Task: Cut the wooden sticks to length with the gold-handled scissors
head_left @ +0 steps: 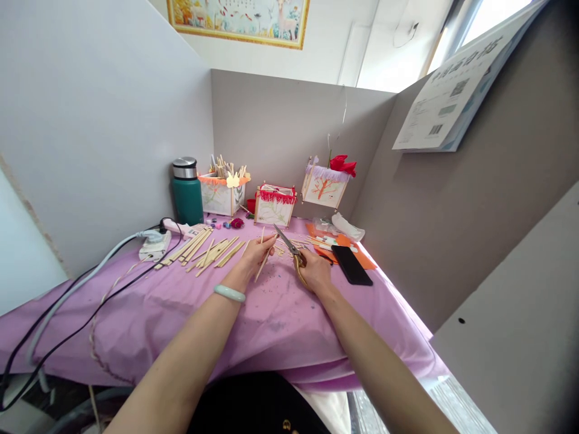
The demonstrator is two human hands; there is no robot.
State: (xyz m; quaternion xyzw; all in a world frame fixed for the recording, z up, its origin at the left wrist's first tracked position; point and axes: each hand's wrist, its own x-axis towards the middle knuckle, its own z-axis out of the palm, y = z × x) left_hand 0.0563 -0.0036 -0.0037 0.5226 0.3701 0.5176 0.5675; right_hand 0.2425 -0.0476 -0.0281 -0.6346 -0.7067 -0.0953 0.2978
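Observation:
Over the middle of the table, my left hand [257,258] pinches a thin wooden stick [261,271], which slants down toward me. A jade-coloured bangle [230,293] circles that wrist. My right hand [315,271] is wrapped round the golden handles of a pair of scissors [290,244], their blades pointing up and left to my left fingertips. Whether the blades touch the stick I cannot tell. Several flat wooden sticks [219,253] lie in loose piles left of my hands. Small cut pieces lie just beyond them.
A pink cloth [181,319] covers the table. Three decorated paper lanterns [274,211] and a green bottle [187,196] stand or hang at the back. A phone [351,265] lies right on orange paper [366,260]. A power strip [154,245] with cables sits left; grey partitions [289,120] enclose the table.

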